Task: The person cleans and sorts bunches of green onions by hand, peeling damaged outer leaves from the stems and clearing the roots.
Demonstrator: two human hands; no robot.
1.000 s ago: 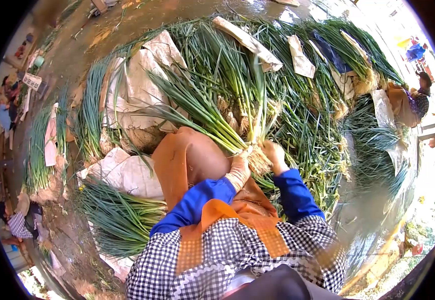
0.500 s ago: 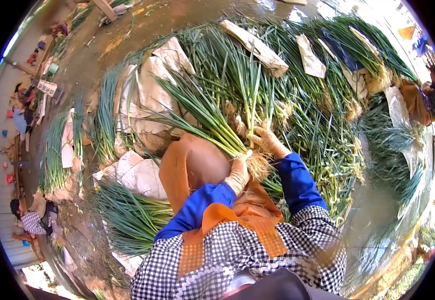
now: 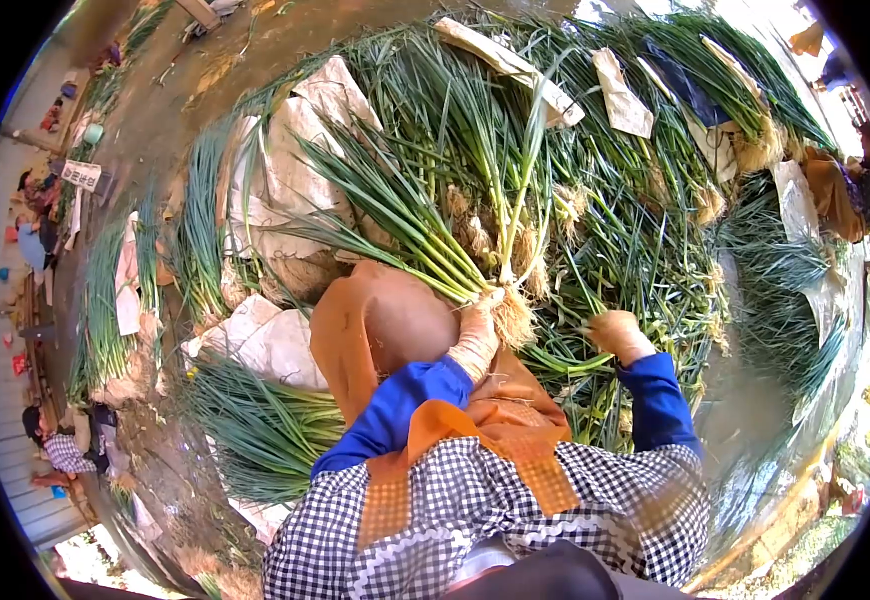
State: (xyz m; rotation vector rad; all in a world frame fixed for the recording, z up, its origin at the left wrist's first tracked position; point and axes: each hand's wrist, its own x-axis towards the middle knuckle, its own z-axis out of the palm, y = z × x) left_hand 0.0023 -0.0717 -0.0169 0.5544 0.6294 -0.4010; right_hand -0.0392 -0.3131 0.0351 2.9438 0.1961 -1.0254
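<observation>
My left hand (image 3: 476, 332) is closed round the lower stalks of a bunch of green onions (image 3: 430, 245), whose pale roots (image 3: 515, 320) hang out past the fingers. The leaves fan up and to the left over my covered knee. My right hand (image 3: 620, 335) is apart from the bunch, low over the pile of loose green stalks (image 3: 625, 240); its fingers are curled in, and what they hold, if anything, is hidden. More rooted onions (image 3: 505, 205) lie just above the bunch.
Another onion bundle (image 3: 265, 425) lies at my left on pale sacking (image 3: 260, 340). Further sacks (image 3: 305, 150) and bundles (image 3: 105, 310) spread beyond it. A co-worker (image 3: 840, 195) is at the right edge, and other people (image 3: 65, 450) are at the far left.
My right hand has left the bunch's roots and moved right and down over the loose stalks, its fingers now curled. My left hand still grips the bunch.
</observation>
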